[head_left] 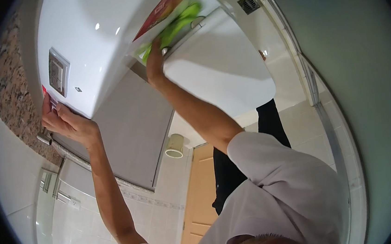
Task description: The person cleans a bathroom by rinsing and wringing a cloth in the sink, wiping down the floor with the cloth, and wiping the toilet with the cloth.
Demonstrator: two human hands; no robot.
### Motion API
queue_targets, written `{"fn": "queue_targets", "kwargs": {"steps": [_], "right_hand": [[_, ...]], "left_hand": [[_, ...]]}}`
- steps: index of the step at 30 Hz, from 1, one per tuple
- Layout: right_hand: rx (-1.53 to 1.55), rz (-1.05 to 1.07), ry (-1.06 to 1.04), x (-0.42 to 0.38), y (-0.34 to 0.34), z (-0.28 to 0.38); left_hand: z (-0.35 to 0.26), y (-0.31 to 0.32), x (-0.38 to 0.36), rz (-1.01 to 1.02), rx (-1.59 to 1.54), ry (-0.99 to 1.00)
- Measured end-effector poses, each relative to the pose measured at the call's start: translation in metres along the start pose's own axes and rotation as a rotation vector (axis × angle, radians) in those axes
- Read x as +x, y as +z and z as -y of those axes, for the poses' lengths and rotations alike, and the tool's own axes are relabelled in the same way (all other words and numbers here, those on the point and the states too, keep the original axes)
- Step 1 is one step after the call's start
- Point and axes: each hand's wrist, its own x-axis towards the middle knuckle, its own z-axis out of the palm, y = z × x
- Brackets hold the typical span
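A white toilet tank [105,41] fills the upper left, with a square flush button [59,72] set in its top. My left hand [70,126] has its fingers curled against the tank's near corner, beside a small red patch at the edge. My right hand [155,62] is closed on a bright green cloth [175,28], which is smeared by motion. The cloth lies in the gap between the tank and the hinged edge of the white toilet lid [218,64]. A red printed label [160,13] is on the tank beside the cloth.
A speckled stone counter [8,78] borders the left. Beyond the tank is a grey panel [133,123]. A cream cylindrical container [175,145] and a tan door [197,196] are farther off. On the floor is a drain grate [248,4], near a curved frosted glass screen [364,84].
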Motion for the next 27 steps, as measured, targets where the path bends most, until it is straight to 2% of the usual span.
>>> {"fn": "queue_targets", "kwargs": {"steps": [1,3,4,6,7,9,10,11,12,13,14,15,17,19,20,22,23,24,25,26,27], "right_hand": [[0.000,0.086,0.178,-0.022,-0.005,-0.018],[-0.179,0.079,0.478,-0.071,-0.006,0.001],[-0.183,0.089,0.480,-0.082,-0.015,0.005],[-0.505,0.346,0.451,-0.093,-0.043,0.016],[-0.527,0.347,0.449,-0.094,-0.056,0.031],[-0.767,0.548,0.264,-0.088,-0.069,0.073],[-0.676,0.531,0.163,-0.089,-0.073,0.084],[-0.797,0.555,0.092,-0.090,-0.071,0.111],[-0.809,0.619,0.208,-0.088,-0.075,0.128],[-0.921,0.660,0.094,-0.091,-0.071,0.146],[-0.913,0.696,0.080,-0.095,-0.069,0.157],[-0.854,0.771,0.253,-0.097,-0.070,0.167],[-0.868,0.807,0.328,-0.116,-0.057,0.199],[-0.874,0.811,0.417,-0.137,-0.057,0.213],[-0.824,0.823,0.463,-0.145,-0.061,0.215],[-0.822,0.834,0.529,-0.155,-0.065,0.216],[-1.126,1.034,0.273,-0.157,-0.064,0.214],[-1.413,1.222,-0.022,-0.166,-0.051,0.211],[-1.626,1.301,-0.032,-0.176,-0.036,0.222],[-1.838,1.378,-0.044,-0.190,-0.019,0.242],[-1.986,1.460,-0.311,-0.204,0.004,0.255]], "left_hand": [[0.002,0.000,0.000,-0.006,-0.004,0.004],[0.004,-0.002,-0.001,-0.007,0.010,0.012],[0.005,-0.002,0.000,-0.015,0.017,0.008],[0.006,-0.001,-0.002,-0.041,0.000,-0.010],[0.006,0.000,-0.002,-0.062,-0.006,-0.017],[0.005,0.004,-0.002,-0.103,-0.027,-0.040],[0.005,0.004,-0.003,-0.124,-0.033,-0.043],[0.008,0.007,-0.004,-0.150,-0.037,-0.024],[0.011,0.008,-0.005,-0.174,-0.034,-0.006],[0.006,0.005,-0.005,-0.192,-0.088,-0.029],[0.000,0.005,-0.009,-0.214,-0.144,-0.051],[0.004,0.011,-0.016,-0.384,-0.078,0.012],[-0.024,0.005,-0.072,-0.446,-0.151,0.042],[-0.081,0.031,-0.155,-0.342,-0.648,-0.318],[-0.112,0.028,-0.180,-0.101,-0.494,-0.433],[-0.146,0.057,-0.218,-0.186,-1.001,-0.658],[-0.141,0.061,-0.231,-0.216,-1.002,-0.695],[-0.120,0.061,-0.237,-0.143,-1.244,-0.933],[-0.104,0.066,-0.247,-0.077,-1.483,-1.169],[-0.095,0.078,-0.259,-0.206,-1.435,-1.178],[-0.072,0.080,-0.265,-0.239,-1.539,-1.310]]}}
